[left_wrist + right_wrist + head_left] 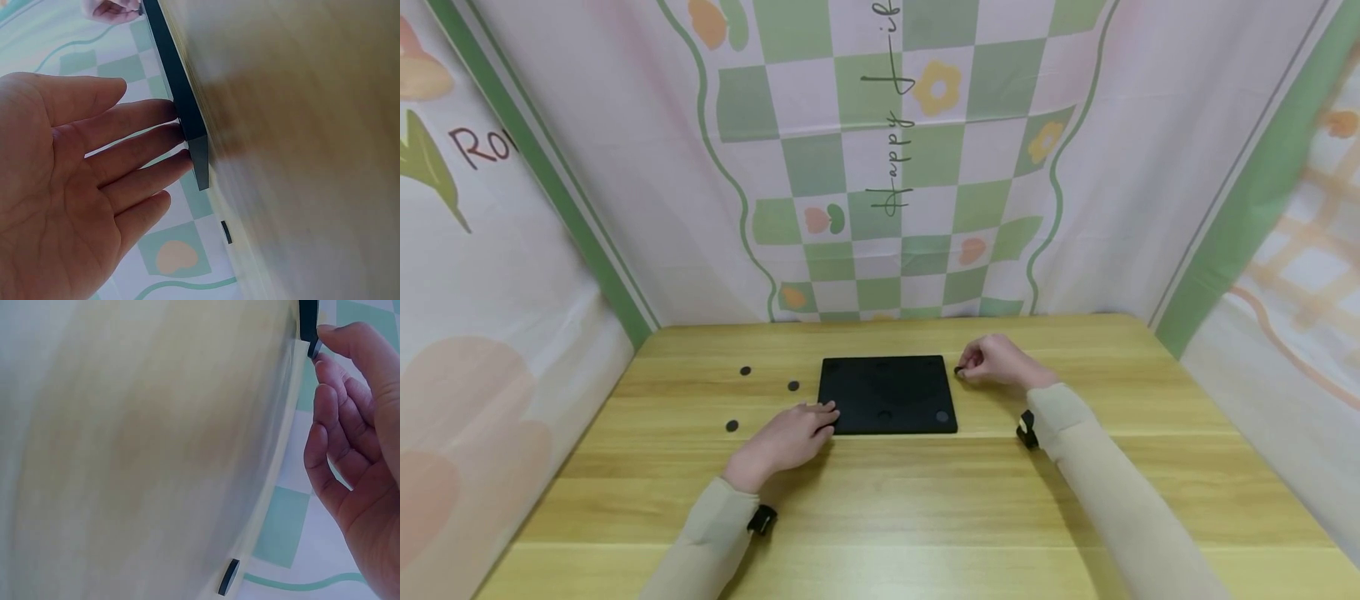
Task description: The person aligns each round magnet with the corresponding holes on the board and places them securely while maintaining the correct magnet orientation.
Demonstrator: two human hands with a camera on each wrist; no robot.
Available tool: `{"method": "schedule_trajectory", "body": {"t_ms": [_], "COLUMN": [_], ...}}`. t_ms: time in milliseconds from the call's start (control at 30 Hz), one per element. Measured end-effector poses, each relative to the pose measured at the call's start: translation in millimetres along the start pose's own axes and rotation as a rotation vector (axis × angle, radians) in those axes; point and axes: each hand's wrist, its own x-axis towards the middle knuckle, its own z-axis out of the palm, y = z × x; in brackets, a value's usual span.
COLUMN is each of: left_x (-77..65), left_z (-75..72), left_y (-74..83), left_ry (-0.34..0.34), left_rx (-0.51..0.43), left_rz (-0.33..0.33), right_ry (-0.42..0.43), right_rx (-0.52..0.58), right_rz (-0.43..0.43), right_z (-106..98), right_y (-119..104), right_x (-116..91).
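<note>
A black rectangular board (887, 392) lies flat on the wooden table, with small round marks along its edges and a greyer round (942, 417) in its near right corner. My left hand (790, 435) touches the near left corner of the board; in the left wrist view its fingers (147, 142) reach out straight to the edge. By the far right corner, my right hand (1000, 362) pinches a small black disc (958, 371) between thumb and fingertips. The right wrist view has this pinched disc (315, 347) close beside the board's end (309, 319).
Left of the board, three dark discs lie apart on the table: a far one (746, 371), a middle one (793, 386) and a near one (732, 426). Another disc (229, 577) shows low in the right wrist view. Patterned curtains (880, 167) surround the table (895, 517).
</note>
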Motion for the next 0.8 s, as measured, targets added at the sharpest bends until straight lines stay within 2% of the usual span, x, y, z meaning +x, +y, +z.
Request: {"method": "schedule_trajectory", "body": {"t_ms": [300,800], "left_x": [0.1,-0.1], "left_z": [0.1,-0.8], "left_y": [-1.4,-0.4], "left_ry": [0.001,0.002], "left_rx": [0.008,0.008], "left_rz": [0.010,0.010], "right_ry": [0.021,0.010], "right_rx": [-0.011,0.004], "right_rz": [-0.037,-0.032], "right_z": [2.0,5.5], "right_y": [-3.5,-3.8], "right_x": [4.6,10.8]}}
